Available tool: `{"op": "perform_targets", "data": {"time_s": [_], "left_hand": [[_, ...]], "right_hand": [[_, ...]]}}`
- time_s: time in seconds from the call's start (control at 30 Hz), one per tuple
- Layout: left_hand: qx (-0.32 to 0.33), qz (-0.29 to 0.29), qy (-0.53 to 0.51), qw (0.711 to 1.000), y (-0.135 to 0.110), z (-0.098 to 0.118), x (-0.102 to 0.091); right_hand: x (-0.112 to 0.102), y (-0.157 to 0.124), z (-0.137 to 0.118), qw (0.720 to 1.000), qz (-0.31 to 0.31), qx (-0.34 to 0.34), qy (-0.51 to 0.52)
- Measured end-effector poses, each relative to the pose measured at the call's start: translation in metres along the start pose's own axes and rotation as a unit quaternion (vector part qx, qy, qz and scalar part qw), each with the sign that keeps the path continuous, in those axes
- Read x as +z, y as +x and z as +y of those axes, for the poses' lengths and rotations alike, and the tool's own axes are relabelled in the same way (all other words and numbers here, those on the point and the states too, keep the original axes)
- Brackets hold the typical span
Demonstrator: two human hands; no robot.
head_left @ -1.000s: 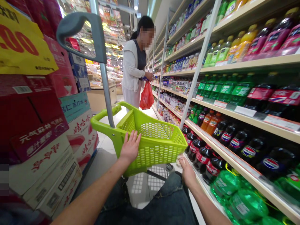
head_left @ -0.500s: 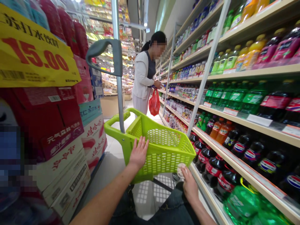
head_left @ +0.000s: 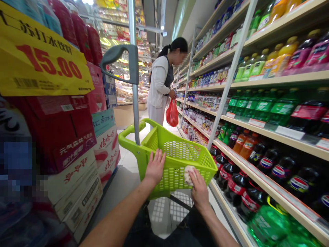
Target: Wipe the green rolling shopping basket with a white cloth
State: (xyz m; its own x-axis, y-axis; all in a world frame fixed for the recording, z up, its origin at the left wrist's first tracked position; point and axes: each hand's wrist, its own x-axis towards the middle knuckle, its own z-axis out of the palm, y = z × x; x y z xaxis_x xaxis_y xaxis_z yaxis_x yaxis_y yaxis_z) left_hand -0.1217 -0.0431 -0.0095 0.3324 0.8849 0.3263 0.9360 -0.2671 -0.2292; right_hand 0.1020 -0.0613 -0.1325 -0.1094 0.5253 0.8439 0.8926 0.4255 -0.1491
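Note:
A lime-green plastic shopping basket cart (head_left: 197,152) with perforated sides stands in front of me. Its metal pole carries a grey loop handle (head_left: 133,65). My left hand (head_left: 155,168) lies on the near rim and side, fingers stretched out and holding nothing. In my right hand (head_left: 199,187) is a crumpled whitish cloth (head_left: 189,175), pressed against the perforated near side, toward the cart's right end. The fingers close over the cloth and partly hide it. No goods show inside the visible part of the basket.
Shelves of drink bottles (head_left: 277,169) line the right side, close to the cart. Stacked drink cartons (head_left: 74,164) with a yellow price sign (head_left: 46,61) stand on the left. Further up the aisle a person (head_left: 159,82) holds a red plastic bag (head_left: 172,113).
My right hand has moved the cloth leftward and up along the basket's side, away from its right corner. The left hand stays on the rim. The person ahead has lowered a hand slightly.

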Motion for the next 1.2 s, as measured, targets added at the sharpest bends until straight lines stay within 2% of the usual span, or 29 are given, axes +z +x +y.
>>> {"op": "perform_targets", "data": {"time_s": [0.1,0.3,0.5,0.57,0.7,0.77,0.87,0.97,1.07,1.2], "left_hand": [[-0.006,-0.003,0.0,1.0,0.0,0.001,-0.001],[0.003,0.002,0.005,1.0,-0.001,0.002,-0.001],[-0.005,0.013,0.01,1.0,-0.001,0.001,0.001],[-0.005,0.016,0.009,1.0,-0.001,0.001,0.002],[0.004,0.022,0.009,1.0,-0.002,0.0,0.004],[0.005,0.031,0.007,0.999,-0.001,0.001,0.005],[0.008,0.04,-0.001,0.999,-0.001,0.0,0.006],[0.032,0.068,-0.008,0.997,-0.006,-0.01,0.006],[0.04,0.109,-0.008,0.993,-0.021,-0.031,0.006],[0.004,0.146,-0.015,0.989,-0.046,-0.061,0.005]], "right_hand": [[-0.005,0.02,-0.001,0.999,0.023,-0.03,-0.013],[0.014,-0.011,-0.004,0.988,-0.064,-0.138,-0.029],[0.008,0.036,-0.028,0.997,0.009,-0.074,-0.017],[0.012,0.035,-0.031,0.995,-0.018,-0.092,-0.025],[0.02,0.017,-0.039,0.983,-0.117,-0.138,-0.018],[0.019,0.024,-0.044,0.985,-0.112,-0.127,-0.017],[0.015,0.044,-0.049,0.992,-0.069,-0.1,-0.027],[0.02,0.043,-0.049,0.99,-0.075,-0.118,-0.024],[0.028,0.034,-0.055,0.985,-0.105,-0.14,0.002],[0.033,0.06,-0.077,0.991,-0.074,-0.111,0.029]]}}
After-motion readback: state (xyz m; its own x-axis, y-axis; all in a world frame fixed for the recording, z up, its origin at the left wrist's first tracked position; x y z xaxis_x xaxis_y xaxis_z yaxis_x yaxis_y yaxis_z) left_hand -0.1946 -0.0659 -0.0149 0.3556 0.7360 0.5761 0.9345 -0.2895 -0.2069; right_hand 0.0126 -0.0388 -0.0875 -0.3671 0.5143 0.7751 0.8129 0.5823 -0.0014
